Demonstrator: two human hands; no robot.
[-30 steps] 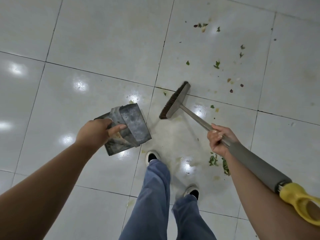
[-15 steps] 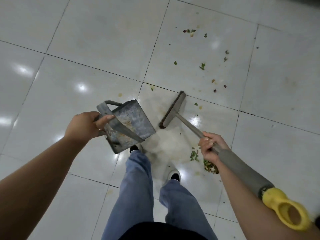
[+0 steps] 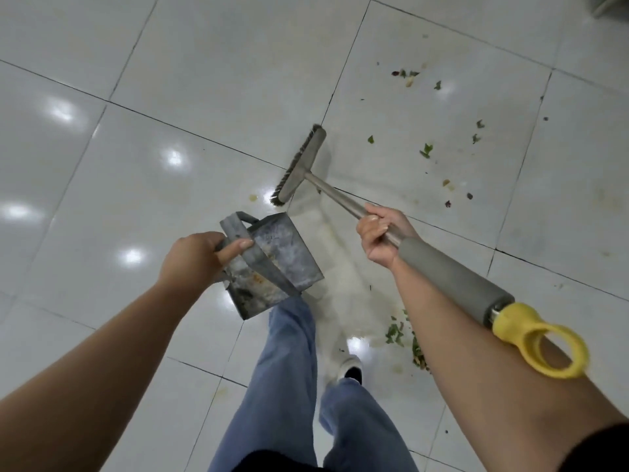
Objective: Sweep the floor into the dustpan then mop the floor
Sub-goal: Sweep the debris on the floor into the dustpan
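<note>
On the tiled floor (image 3: 170, 97), mid-step: swung left since a second ago, so scattered scraps (image 3: 425, 151) now lie right of the broom head.
Broom (image 3: 299, 165): right hand (image 3: 379, 235) wrapped round the shaft, head carried further forward.
Dustpan (image 3: 272, 264): gripped by left hand (image 3: 194, 260), held off the floor, bare of leaves.
Pile (image 3: 396, 335): beside the right forearm, unswept.
Meaning: sweeping unfinished, mopping far off.

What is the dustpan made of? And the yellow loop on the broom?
The dustpan looks like thin sheet metal: dull grey, blotchy and stained, with sharp folded edges. The yellow loop at the broom's end looks like moulded plastic, smooth and evenly coloured, though it could be rubber.
</note>
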